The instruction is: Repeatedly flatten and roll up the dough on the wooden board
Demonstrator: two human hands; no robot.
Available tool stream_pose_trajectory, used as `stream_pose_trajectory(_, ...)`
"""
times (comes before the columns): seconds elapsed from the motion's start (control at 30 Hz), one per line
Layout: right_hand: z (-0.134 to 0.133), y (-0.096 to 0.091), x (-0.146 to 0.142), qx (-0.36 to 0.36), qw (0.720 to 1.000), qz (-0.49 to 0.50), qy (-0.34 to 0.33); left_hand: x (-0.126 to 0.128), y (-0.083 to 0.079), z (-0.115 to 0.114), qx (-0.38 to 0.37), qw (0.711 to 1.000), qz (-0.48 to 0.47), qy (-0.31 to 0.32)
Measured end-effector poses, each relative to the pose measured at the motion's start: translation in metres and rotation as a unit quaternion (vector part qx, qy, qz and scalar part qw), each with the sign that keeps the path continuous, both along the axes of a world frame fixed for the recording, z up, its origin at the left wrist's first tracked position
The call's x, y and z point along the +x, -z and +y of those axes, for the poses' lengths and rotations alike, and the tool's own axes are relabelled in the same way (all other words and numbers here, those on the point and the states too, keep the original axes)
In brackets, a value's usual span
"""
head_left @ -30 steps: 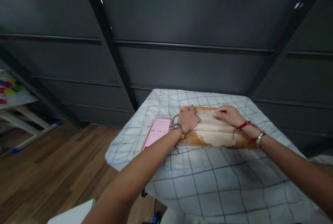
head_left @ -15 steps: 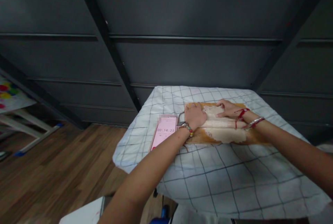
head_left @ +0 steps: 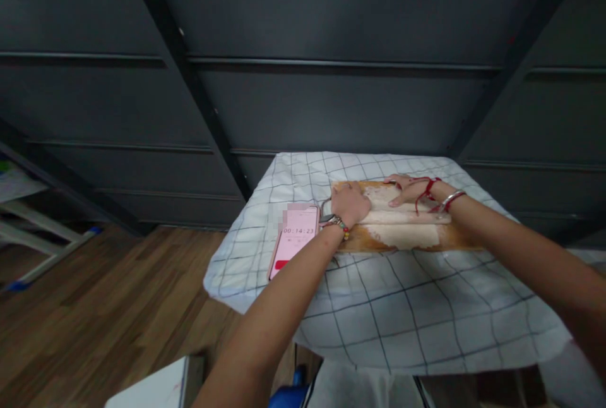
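Note:
A floured wooden board (head_left: pixel 407 245) lies on a table covered with a white checked cloth (head_left: pixel 379 307). On the board lies a long pale roll of dough (head_left: pixel 407 216) in spread flour. My left hand (head_left: pixel 351 203) presses down on the left end of the dough, fingers curled over it. My right hand (head_left: pixel 408 189) rests on the far part of the dough, fingers stretched out flat. Beaded and red string bracelets are on my wrists.
A pink phone (head_left: pixel 294 239) showing a running timer lies on the cloth left of the board. A dark panelled wall (head_left: pixel 331 98) stands behind the table. Wooden floor (head_left: pixel 95 307) spreads to the left, with a white frame (head_left: pixel 42 250) at the far left edge.
My right hand moved left and farther along the dough toward my left hand. The view shifted slightly, so the table sits more to the left and higher.

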State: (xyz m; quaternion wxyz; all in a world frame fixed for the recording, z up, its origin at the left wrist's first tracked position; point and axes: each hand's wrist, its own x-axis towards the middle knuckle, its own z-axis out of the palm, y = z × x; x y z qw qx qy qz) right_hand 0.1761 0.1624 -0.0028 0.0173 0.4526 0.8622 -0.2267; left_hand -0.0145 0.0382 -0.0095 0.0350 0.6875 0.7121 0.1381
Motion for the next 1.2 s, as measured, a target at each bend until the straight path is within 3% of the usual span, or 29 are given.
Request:
stream_pose_trajectory(0.1,-0.001,-0.015,0.006,-0.036,0.997,0.062,-0.002,-0.001,0.001,0.001,0.001,1.0,0.002,0.002)
stream_pose_trajectory(0.2,-0.004,-0.03,0.007,0.003,0.992,0.128,0.016,-0.001,0.001,0.003,0.0,1.0,0.0,0.004)
stream_pose_trajectory(0.3,-0.014,-0.03,0.002,0.043,0.985,0.167,0.019,-0.002,0.001,0.004,-0.001,1.0,-0.001,0.003)
stream_pose_trajectory(0.47,-0.032,-0.009,-0.008,0.133,0.987,0.089,-0.025,-0.002,0.001,0.005,0.002,1.0,0.006,0.005)
stream_pose_trajectory(0.57,-0.03,-0.002,-0.005,0.151,0.983,0.108,-0.003,-0.002,0.002,0.006,-0.004,1.0,0.01,0.0)
stream_pose_trajectory(0.7,-0.025,-0.006,0.004,0.116,0.981,0.148,0.045,-0.002,0.002,0.006,-0.012,1.0,0.005,0.002)
stream_pose_trajectory(0.83,-0.032,-0.008,0.005,0.1,0.988,0.095,0.073,-0.003,0.001,0.006,-0.012,1.0,0.004,0.003)
stream_pose_trajectory(1.03,-0.045,-0.004,-0.005,0.108,0.992,0.06,-0.016,-0.003,0.0,0.006,-0.018,1.0,0.009,-0.002)
stream_pose_trajectory(1.2,-0.047,-0.01,-0.006,0.14,0.99,0.004,0.0,-0.003,-0.001,0.006,-0.02,1.0,0.008,0.0)
